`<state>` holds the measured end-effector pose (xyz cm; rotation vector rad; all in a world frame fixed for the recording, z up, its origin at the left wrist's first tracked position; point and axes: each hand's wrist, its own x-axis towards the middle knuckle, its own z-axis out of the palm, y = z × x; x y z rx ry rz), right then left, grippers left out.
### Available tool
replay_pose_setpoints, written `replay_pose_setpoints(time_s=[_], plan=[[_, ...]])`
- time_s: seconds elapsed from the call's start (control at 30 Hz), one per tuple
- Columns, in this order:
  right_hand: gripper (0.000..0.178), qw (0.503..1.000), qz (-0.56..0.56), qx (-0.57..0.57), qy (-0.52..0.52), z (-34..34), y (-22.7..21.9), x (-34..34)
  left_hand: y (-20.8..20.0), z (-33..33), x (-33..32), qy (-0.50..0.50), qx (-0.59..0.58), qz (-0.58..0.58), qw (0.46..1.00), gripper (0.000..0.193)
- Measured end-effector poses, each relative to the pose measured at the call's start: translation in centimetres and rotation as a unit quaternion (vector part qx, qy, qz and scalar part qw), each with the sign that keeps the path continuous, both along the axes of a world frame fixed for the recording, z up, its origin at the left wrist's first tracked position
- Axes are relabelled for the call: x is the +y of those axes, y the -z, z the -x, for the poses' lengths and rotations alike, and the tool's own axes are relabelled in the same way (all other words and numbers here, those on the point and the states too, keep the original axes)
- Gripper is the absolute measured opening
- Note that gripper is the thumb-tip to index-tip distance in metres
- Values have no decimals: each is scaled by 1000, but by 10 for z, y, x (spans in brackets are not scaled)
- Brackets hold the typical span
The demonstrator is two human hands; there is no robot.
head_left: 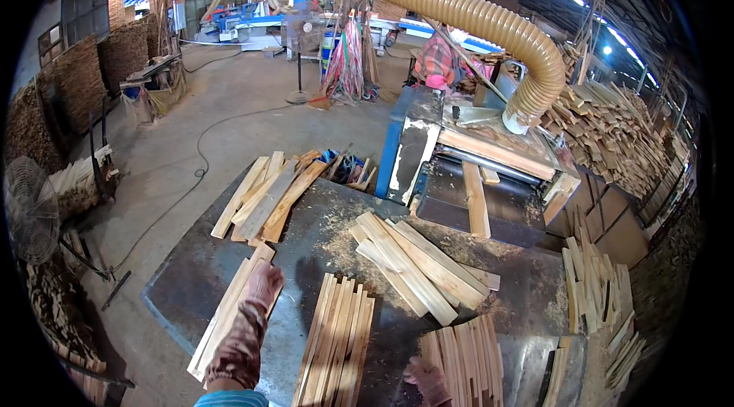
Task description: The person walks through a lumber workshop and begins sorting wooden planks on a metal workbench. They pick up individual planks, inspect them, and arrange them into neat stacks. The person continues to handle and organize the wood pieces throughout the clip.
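Left forearm [238,346] extended, left hand [265,283] on planks [222,323] left of one central stack [336,338], right hand [428,381] rightward, both grips unclear

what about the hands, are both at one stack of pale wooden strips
No, the left hand is at strips on the left, the right hand at a separate bundle.

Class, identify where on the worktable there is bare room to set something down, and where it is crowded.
Bare patches of worktable lie between the left forearm and the middle slats, and between those slats and the right hand. Crowded: mid-table, where loose boards overlap.
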<state>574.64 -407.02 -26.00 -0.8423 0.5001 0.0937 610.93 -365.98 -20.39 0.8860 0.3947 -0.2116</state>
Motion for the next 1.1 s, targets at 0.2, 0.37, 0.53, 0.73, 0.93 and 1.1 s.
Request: replay_pose_setpoints(time_s=[0.2, 0.37, 0.53, 0.73, 0.93, 1.1], plan=[[52, 986, 159, -18, 44, -73, -57, -99, 68, 106, 49, -88, 109, 3, 990, 34], [74, 977, 41, -33, 208, -175, -85, -191, 101, 115, 70, -168, 164, 27, 972, 38], [40, 938, -85, -323, 91, -226, -69, -209, 59, 91, 39, -126, 138, -4, 982, 29], [38, 949, 5, -220, 225, -239, -93, -174, 5, 71, -16, -43, 75, -46, 995, 31], [38, 968, 110, -200, 104, -235, -123, -182, -25, 68, -78, 75, 12, -69, 995, 38], [44, 985, 66, -77, 138, -223, -134, -109, -53, 86, -119, 189, -25, -71, 979, 37]])
